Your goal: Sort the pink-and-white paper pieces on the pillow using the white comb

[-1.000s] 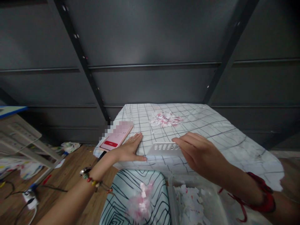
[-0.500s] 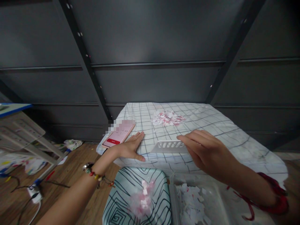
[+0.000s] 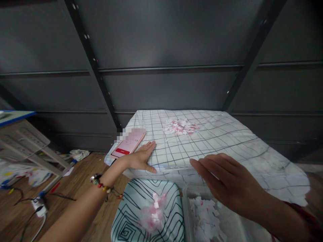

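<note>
My left hand [image 3: 141, 157] lies flat on the near left of the checked cloth [image 3: 161, 154], fingers stretched and spread, beside a pink-screened phone [image 3: 128, 143]. Over the cloth's near edge and the clear plastic bin [image 3: 188, 215], my right hand [image 3: 224, 178] is held with its fingers stretched out. No held object shows in it, though its palm side is hidden. White paper scraps [image 3: 205, 218] lie in the bin. Farther back on the cloth is a pile of pink and white paper scraps [image 3: 181, 127].
A patterned stool seat [image 3: 126, 208] in front bears a clear bag of pink pieces [image 3: 152, 215]. Dark panels [image 3: 164, 90] stand behind the cloth. To the left are a blue-edged table [image 3: 17, 117] and a power strip [image 3: 39, 205] with cables on the wooden floor.
My right hand has come nearer and lower, its fingers straightening. The white slotted plastic piece it held upright on the cloth is no longer visible. My left hand has stayed in place.
</note>
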{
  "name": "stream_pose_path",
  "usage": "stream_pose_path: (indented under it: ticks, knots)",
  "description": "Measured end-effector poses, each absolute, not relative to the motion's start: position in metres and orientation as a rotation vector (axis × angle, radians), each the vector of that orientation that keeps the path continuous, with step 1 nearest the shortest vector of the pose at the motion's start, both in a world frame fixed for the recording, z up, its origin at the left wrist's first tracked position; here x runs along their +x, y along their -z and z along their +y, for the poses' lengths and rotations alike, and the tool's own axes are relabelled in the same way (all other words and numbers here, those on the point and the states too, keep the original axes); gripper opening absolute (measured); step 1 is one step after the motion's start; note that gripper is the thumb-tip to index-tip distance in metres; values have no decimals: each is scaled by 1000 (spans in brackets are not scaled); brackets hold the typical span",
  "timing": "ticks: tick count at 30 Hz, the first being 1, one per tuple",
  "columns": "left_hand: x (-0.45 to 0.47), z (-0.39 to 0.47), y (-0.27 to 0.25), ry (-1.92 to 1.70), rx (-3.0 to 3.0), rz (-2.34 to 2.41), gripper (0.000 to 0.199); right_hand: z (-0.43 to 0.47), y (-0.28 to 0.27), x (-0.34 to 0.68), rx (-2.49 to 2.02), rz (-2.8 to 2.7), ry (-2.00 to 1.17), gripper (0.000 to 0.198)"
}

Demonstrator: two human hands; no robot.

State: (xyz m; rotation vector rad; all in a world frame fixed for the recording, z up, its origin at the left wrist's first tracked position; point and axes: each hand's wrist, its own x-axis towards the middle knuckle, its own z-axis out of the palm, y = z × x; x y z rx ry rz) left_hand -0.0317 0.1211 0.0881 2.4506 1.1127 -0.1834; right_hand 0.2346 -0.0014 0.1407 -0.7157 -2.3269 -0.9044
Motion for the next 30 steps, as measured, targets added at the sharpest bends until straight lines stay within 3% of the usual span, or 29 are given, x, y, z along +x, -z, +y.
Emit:
stream_pose_path:
  ticks: [30]
  knots:
    - [-29,120,-92,225,2436,1145,116,-3,-130,227,-699,-2375,833,30]
